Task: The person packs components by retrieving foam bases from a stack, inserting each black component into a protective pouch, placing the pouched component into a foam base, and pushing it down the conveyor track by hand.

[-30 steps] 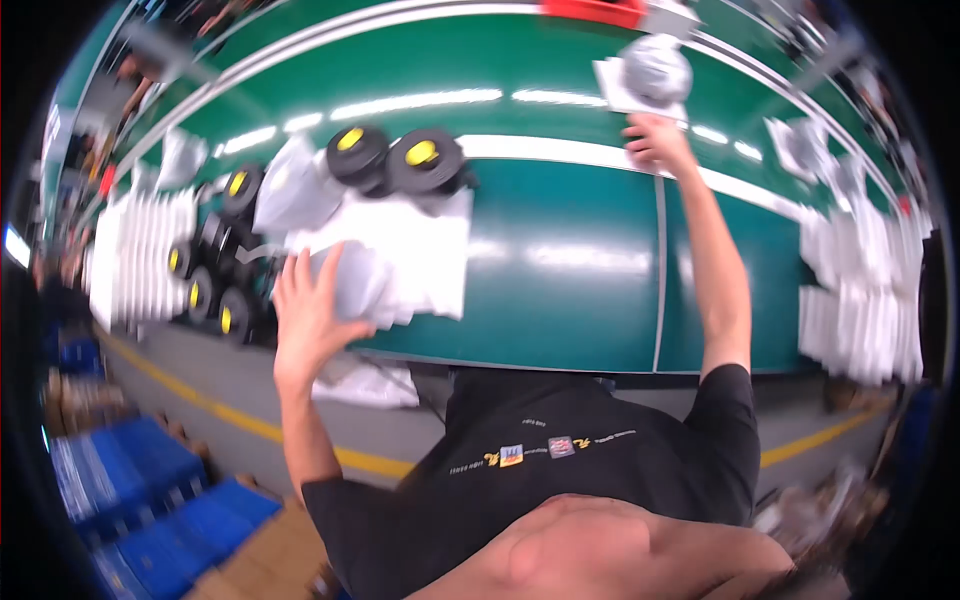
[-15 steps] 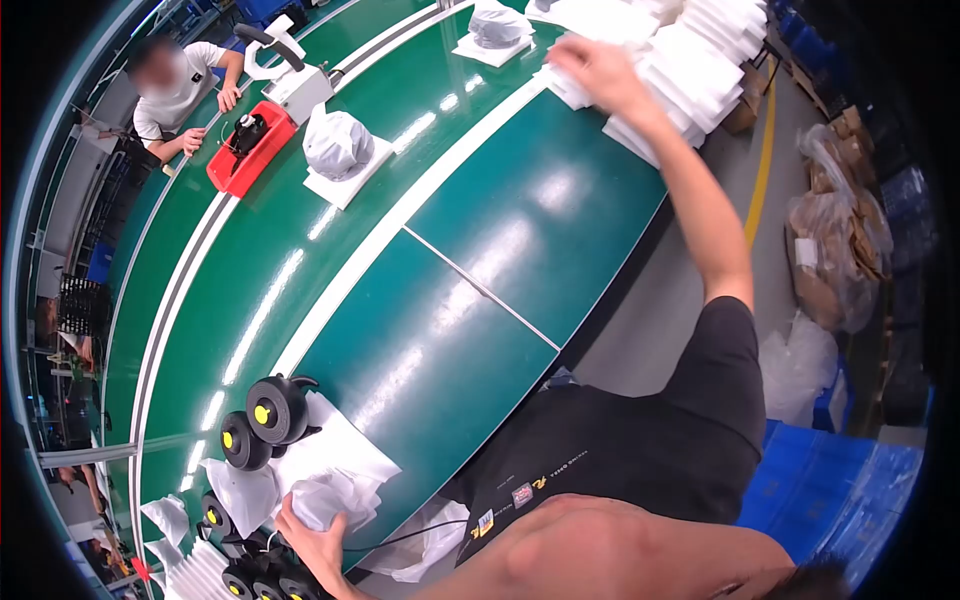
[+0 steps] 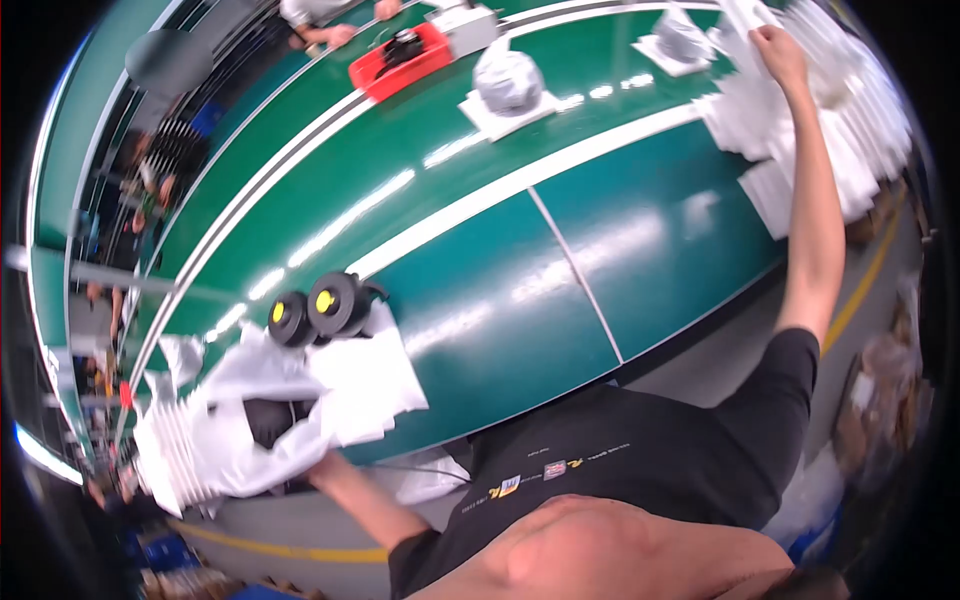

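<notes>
My right hand (image 3: pixel 780 55), arm stretched far out, is closed on a white packing sheet (image 3: pixel 745 18) at the top right. Beneath it spreads a big pile of white foam sheets (image 3: pixel 850 150). At the lower left, my left hand (image 3: pixel 322 468) reaches under a crumpled white plastic bag (image 3: pixel 225 440); its fingers are hidden. Through a gap in the bag a black part (image 3: pixel 268 422) shows. Beside the bag lie white sheets (image 3: pixel 375 385), with two black wheels with yellow hubs (image 3: pixel 338 303) at their far edge.
Across the green conveyor (image 3: pixel 420 205) stand a bagged item on a white pad (image 3: pixel 508 82) and another bagged item (image 3: pixel 682 40). A red bin (image 3: pixel 402 62) holds a black part. Another person's hand (image 3: pixel 340 36) rests at the far side. Cartons and plastic (image 3: pixel 880 385) lie on the floor.
My view has swung, so the bench appears shifted right. My right hand has closed on a sheet. The bag by my left hand has spread out leftward, covering the nearer black wheels.
</notes>
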Action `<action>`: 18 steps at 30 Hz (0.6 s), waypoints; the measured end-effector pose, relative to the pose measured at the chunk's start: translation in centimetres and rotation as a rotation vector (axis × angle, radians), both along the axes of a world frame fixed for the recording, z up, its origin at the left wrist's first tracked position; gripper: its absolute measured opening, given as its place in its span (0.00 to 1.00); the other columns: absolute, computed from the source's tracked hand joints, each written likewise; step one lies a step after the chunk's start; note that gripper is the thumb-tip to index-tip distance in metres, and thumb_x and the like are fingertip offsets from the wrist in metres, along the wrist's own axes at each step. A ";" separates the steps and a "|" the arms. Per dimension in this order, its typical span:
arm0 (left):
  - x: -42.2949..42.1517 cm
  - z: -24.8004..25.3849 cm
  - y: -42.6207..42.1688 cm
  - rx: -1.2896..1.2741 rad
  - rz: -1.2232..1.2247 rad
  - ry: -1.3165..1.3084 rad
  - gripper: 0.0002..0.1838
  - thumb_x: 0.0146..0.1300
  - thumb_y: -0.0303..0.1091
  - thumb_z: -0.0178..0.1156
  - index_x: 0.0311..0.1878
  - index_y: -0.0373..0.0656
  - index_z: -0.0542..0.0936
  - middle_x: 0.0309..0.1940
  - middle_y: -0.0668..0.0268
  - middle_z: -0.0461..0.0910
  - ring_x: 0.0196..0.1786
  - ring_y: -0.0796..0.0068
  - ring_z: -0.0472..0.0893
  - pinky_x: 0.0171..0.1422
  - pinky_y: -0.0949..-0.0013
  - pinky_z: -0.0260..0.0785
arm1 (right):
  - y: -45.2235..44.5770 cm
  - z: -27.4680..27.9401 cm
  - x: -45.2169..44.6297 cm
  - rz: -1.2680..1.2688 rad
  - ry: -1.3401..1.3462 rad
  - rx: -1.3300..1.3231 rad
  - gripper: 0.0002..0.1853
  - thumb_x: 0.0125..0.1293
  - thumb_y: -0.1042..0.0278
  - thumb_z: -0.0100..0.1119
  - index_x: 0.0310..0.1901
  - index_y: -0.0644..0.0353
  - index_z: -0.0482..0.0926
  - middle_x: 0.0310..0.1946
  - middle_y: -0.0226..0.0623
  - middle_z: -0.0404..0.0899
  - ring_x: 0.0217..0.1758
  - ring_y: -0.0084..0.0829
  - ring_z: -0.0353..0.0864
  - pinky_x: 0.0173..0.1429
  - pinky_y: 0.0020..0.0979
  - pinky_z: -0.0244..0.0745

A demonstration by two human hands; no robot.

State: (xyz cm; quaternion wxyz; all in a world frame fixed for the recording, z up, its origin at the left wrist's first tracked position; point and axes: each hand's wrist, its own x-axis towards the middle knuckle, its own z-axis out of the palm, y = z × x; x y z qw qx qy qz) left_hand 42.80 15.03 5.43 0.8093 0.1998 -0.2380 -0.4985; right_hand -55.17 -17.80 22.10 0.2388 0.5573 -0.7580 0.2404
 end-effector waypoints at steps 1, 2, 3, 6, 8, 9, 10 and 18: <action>-2.3 -0.6 -1.4 -0.031 -0.106 0.098 0.47 0.54 0.60 0.68 0.73 0.40 0.71 0.68 0.56 0.76 0.70 0.50 0.75 0.71 0.39 0.71 | 1.3 0.5 5.3 0.130 -0.095 -0.080 0.19 0.72 0.49 0.64 0.45 0.59 0.89 0.41 0.45 0.90 0.46 0.41 0.89 0.51 0.40 0.80; -4.9 -1.3 -2.9 -0.052 -0.217 0.181 0.46 0.55 0.61 0.67 0.73 0.42 0.72 0.68 0.57 0.77 0.70 0.51 0.76 0.71 0.39 0.72 | 2.7 -0.1 10.3 0.290 -0.158 -0.065 0.18 0.73 0.51 0.64 0.44 0.60 0.88 0.40 0.43 0.89 0.43 0.38 0.88 0.49 0.38 0.79; -7.5 -1.8 -4.6 -0.061 -0.322 0.238 0.46 0.56 0.62 0.66 0.72 0.43 0.73 0.68 0.57 0.77 0.69 0.51 0.77 0.70 0.38 0.73 | 4.7 -0.7 15.7 0.445 -0.218 -0.052 0.17 0.75 0.53 0.64 0.43 0.61 0.87 0.38 0.42 0.88 0.41 0.34 0.86 0.47 0.36 0.77; -15.3 -2.9 -9.0 0.044 -0.466 0.279 0.44 0.58 0.65 0.65 0.71 0.46 0.74 0.68 0.60 0.78 0.68 0.52 0.78 0.68 0.37 0.75 | 13.0 -4.9 31.4 0.569 -0.464 0.309 0.15 0.70 0.57 0.65 0.39 0.63 0.84 0.29 0.41 0.83 0.31 0.27 0.80 0.40 0.35 0.76; -20.0 -2.5 -11.5 0.297 -0.396 0.146 0.46 0.56 0.64 0.67 0.74 0.50 0.71 0.68 0.62 0.78 0.69 0.53 0.78 0.70 0.40 0.74 | 15.3 -11.1 36.8 0.673 -0.389 0.397 0.13 0.67 0.59 0.68 0.37 0.63 0.85 0.29 0.46 0.85 0.30 0.37 0.84 0.39 0.38 0.78; -21.9 -1.8 -12.6 0.305 -0.436 0.106 0.48 0.55 0.64 0.68 0.76 0.50 0.69 0.68 0.62 0.77 0.69 0.53 0.78 0.72 0.40 0.73 | 16.2 -13.6 39.3 0.696 -0.432 0.465 0.13 0.67 0.60 0.67 0.36 0.63 0.86 0.30 0.48 0.86 0.32 0.44 0.87 0.39 0.40 0.80; -23.3 -1.2 -13.3 0.318 -0.482 0.062 0.50 0.54 0.64 0.69 0.77 0.50 0.67 0.69 0.63 0.76 0.70 0.54 0.77 0.73 0.41 0.71 | 17.1 -15.7 41.1 0.710 -0.404 0.488 0.14 0.68 0.60 0.66 0.35 0.65 0.85 0.30 0.49 0.86 0.34 0.47 0.88 0.40 0.42 0.80; -23.6 -5.4 -16.3 0.278 -0.508 -0.097 0.47 0.55 0.53 0.72 0.74 0.39 0.70 0.66 0.58 0.79 0.67 0.55 0.80 0.73 0.49 0.74 | 19.8 -12.3 47.7 0.869 -0.979 0.065 0.13 0.70 0.64 0.69 0.49 0.66 0.88 0.35 0.42 0.85 0.36 0.31 0.85 0.40 0.32 0.78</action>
